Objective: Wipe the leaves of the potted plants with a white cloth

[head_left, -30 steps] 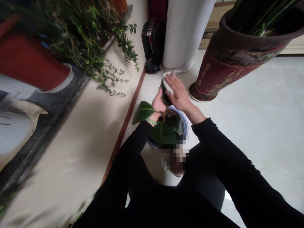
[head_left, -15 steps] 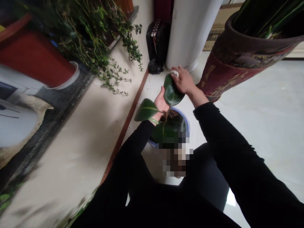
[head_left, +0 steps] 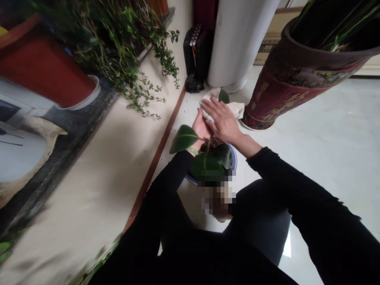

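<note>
The tall red vase [head_left: 280, 89] stands beyond and to the right of the blue-rimmed pot [head_left: 234, 157], and a wide sideways sweep could bump it. The pot itself rests on the floor [head_left: 323, 158]; a hard tug on the broad-leaved plant [head_left: 207, 163] growing in it could tip it. The pale cloth [head_left: 236, 110] lies beyond the pot, draped across a leaf [head_left: 224, 96] that peeks out at the far side, and it could slide off if I pressed unevenly. My right hand [head_left: 223, 120], fingers straight, holds the cloth down; my left hand [head_left: 200, 127] is beneath, thumb up, though I can't tell whether its hidden fingers grip anything. Should the two push out of step, the leaf could crease, or the thin stem [head_left: 207, 145] above the pot could snap for want of support.
</note>
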{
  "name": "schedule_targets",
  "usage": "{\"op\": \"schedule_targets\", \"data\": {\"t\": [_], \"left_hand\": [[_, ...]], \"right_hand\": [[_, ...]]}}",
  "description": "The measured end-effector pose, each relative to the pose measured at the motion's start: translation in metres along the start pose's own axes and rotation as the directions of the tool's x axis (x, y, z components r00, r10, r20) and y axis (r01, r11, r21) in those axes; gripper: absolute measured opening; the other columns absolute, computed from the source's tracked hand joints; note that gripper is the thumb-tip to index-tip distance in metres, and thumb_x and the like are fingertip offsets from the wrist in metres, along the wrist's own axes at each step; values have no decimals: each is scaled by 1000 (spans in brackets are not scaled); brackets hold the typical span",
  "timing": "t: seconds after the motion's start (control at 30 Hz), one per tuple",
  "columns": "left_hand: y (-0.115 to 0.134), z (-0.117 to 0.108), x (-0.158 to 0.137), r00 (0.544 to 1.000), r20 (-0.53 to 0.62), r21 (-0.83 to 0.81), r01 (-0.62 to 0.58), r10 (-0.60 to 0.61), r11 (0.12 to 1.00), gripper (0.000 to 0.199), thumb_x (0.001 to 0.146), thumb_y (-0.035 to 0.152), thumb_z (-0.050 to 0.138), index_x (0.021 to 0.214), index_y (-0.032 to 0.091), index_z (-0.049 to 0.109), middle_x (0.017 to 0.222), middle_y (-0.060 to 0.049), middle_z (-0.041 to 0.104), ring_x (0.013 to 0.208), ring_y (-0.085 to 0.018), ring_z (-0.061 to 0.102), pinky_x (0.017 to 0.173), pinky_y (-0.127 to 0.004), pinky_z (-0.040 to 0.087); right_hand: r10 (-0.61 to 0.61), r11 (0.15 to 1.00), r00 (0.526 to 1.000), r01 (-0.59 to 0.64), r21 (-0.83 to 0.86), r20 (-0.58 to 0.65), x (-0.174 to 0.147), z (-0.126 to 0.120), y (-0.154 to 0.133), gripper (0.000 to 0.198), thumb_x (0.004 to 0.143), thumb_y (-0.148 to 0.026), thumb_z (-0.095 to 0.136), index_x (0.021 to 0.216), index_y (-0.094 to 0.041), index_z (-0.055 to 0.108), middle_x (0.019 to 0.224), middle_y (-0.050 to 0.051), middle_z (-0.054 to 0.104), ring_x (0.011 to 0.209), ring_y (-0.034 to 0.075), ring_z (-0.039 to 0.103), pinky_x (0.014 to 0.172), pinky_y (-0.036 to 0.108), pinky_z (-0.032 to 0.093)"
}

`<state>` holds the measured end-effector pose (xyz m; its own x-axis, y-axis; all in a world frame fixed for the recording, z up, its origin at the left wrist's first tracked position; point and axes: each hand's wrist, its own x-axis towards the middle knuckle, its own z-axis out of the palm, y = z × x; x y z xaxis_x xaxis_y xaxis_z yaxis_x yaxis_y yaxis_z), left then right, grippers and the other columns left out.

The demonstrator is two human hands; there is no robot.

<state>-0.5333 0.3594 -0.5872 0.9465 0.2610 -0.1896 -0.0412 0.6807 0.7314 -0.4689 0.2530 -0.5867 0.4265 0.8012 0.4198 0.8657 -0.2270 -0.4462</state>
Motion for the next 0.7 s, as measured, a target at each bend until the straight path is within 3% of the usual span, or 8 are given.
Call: {"op": "schedule_targets", "data": {"t": [0.1, 0.17, 0.23, 0.3, 0.37, 0.43, 0.57, 0.7], "left_hand": [[1, 1, 0, 999, -27, -51, 39, -40, 998, 57, 114, 65, 41, 136, 24, 74, 145, -8, 74, 159, -36, 55, 111, -56, 61], [2, 1, -3, 997, -36, -50, 69, -71, 996, 59, 108, 70, 52, 136, 23, 75, 145, -10, 75, 159, -38, 55, 115, -56, 59], [4, 0, -5, 995, -35, -64, 94, -96, 994, 60, 106, 71, 56, 135, 22, 76, 145, -11, 76, 159, -38, 56, 118, -56, 57], [5, 0, -7, 994, -38, -84, 102, -105, 991, 60, 108, 69, 53, 137, 22, 75, 144, -10, 76, 158, -37, 56, 119, -57, 56], [4, -1, -7, 994, -44, -102, 95, -100, 990, 59, 110, 68, 49, 140, 23, 73, 143, -10, 76, 158, -37, 56, 119, -57, 56], [2, -2, -7, 994, -42, -119, 94, -99, 988, 60, 110, 69, 46, 139, 23, 73, 141, -11, 77, 156, -36, 58, 119, -56, 56], [-1, -5, -8, 989, -13, -138, 147, -150, 979, 63, 106, 74, 50, 134, 23, 74, 136, -14, 78, 151, -38, 62, 119, -55, 57], [2, -7, -9, 985, -2, -123, 170, -172, 978, 68, 105, 77, 49, 135, 21, 74, 133, -15, 80, 149, -40, 63, 120, -59, 54]], "right_hand": [[94, 995, 994, -95, -18, -57, 43, -11, 41, 69, 110, -69, 39, 163, -30, 59, 176, 6, 52, 171, 40, 36, 142, 72, 20], [250, 968, 967, -249, 30, -38, 60, -16, 64, 75, 110, -74, 35, 154, -22, 67, 163, 15, 65, 160, 44, 52, 135, 74, 34], [348, 930, 937, -344, 131, -11, 59, -16, 73, 81, 109, -79, 29, 151, -23, 69, 154, 16, 72, 149, 43, 63, 128, 72, 45], [315, 933, 948, -301, 196, -46, 41, -11, 65, 81, 108, -81, 25, 156, -29, 64, 161, 11, 68, 154, 40, 59, 130, 70, 45], [195, 973, 974, -178, 149, -114, 13, -4, 44, 77, 110, -77, 27, 166, -33, 55, 175, 6, 53, 170, 36, 39, 138, 70, 32], [114, 992, 989, -108, 73, -93, -15, 2, 20, 73, 111, -70, 32, 172, -32, 48, 181, 6, 43, 175, 37, 26, 140, 74, 23], [50, 997, 998, -52, 55, 25, -58, 1, -11, 66, 114, -56, 35, 176, -35, 41, 183, 3, 40, 175, 33, 28, 140, 71, 26], [5, 998, 997, -10, 65, 82, -92, -16, -16, 60, 115, -56, 34, 172, -41, 47, 181, -2, 42, 176, 31, 24, 141, 72, 25]]}}
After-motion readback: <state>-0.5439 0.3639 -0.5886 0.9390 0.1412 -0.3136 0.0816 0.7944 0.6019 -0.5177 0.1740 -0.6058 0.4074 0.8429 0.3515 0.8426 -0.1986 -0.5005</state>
